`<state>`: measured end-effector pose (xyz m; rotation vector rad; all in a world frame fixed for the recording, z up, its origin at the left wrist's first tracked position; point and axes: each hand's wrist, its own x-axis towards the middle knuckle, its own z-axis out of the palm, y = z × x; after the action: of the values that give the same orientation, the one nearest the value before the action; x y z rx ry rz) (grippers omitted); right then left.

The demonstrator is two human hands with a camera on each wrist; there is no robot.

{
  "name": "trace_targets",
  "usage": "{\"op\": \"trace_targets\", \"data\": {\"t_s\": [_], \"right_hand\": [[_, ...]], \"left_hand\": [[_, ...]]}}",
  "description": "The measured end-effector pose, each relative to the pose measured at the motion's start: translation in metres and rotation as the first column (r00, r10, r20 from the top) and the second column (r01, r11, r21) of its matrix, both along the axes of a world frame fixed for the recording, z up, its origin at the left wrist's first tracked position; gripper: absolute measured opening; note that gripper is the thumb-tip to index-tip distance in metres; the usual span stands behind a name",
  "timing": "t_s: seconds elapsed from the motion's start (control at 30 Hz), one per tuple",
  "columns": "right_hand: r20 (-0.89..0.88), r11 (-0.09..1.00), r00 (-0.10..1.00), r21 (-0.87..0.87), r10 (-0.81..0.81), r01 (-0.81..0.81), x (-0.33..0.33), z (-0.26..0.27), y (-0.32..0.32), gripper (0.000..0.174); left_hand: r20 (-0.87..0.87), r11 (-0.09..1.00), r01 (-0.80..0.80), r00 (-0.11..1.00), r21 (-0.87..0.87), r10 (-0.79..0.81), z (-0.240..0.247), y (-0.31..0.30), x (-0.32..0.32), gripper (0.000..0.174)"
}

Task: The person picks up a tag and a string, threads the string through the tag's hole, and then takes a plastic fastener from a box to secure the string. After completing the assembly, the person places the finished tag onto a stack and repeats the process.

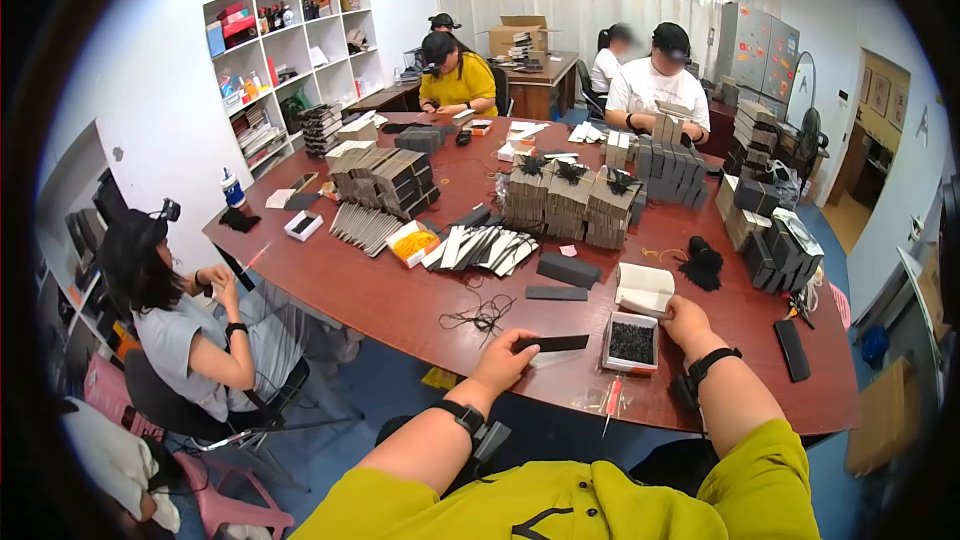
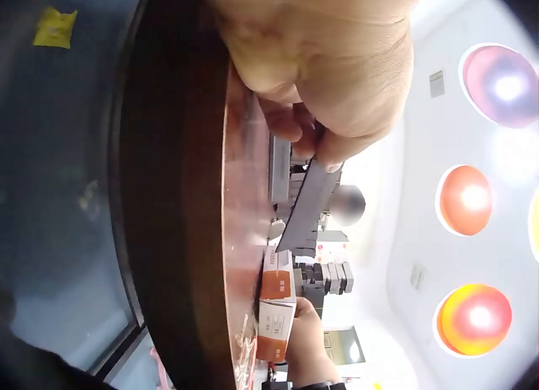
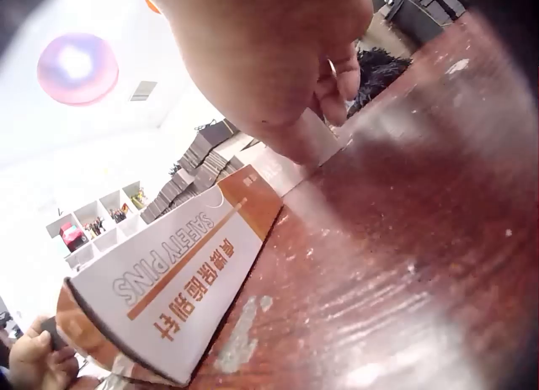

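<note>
The left hand (image 1: 503,362) pinches one end of a flat black strip (image 1: 562,343) above the table's front edge; in the left wrist view the strip (image 2: 308,206) extends from the fingertips of the hand (image 2: 337,70). The right hand (image 1: 688,324) touches the near right corner of an open white box (image 1: 645,290), just behind a box of small black pieces (image 1: 632,342). In the right wrist view the hand (image 3: 278,70) is beside the printed safety pins box (image 3: 181,276), its fingertips low at the white box; their exact hold is partly hidden.
Black pieces (image 1: 557,293), a tangle of black cord (image 1: 480,315) and a red-handled tool (image 1: 611,400) lie around the hands. Stacks of grey cards (image 1: 570,202) stand farther back on the table (image 1: 400,305). Several people sit around it.
</note>
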<state>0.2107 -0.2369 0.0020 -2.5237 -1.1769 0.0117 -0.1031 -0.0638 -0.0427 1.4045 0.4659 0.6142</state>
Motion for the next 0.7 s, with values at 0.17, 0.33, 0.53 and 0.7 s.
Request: {"op": "trace_targets", "data": {"t_s": [0.17, 0.33, 0.53, 0.7], "right_hand": [[-0.29, 0.862, 0.957, 0.492, 0.03, 0.122, 0.008, -0.018, -0.033, 0.012], [-0.607, 0.596, 0.741, 0.718, 0.285, 0.359, -0.092, 0.008, -0.097, 0.01], [-0.431, 0.822, 0.812, 0.56, 0.394, -0.102, -0.149, -0.019, -0.143, 0.011], [-0.431, 0.854, 0.762, 0.423, 0.484, -0.303, -0.159, -0.024, -0.147, 0.012]], "left_hand": [[0.007, 0.99, -0.069, 0.998, 0.123, 0.068, -0.007, 0.006, 0.003, 0.013], [0.147, 0.972, 0.133, 0.984, -0.193, -0.106, 0.008, -0.013, -0.014, 0.006], [-0.513, 0.665, 0.689, 0.697, 0.288, -0.501, 0.019, -0.091, -0.007, 0.019], [-0.564, 0.651, 0.671, 0.709, 0.356, -0.422, 0.022, -0.101, 0.012, 0.024]]}}
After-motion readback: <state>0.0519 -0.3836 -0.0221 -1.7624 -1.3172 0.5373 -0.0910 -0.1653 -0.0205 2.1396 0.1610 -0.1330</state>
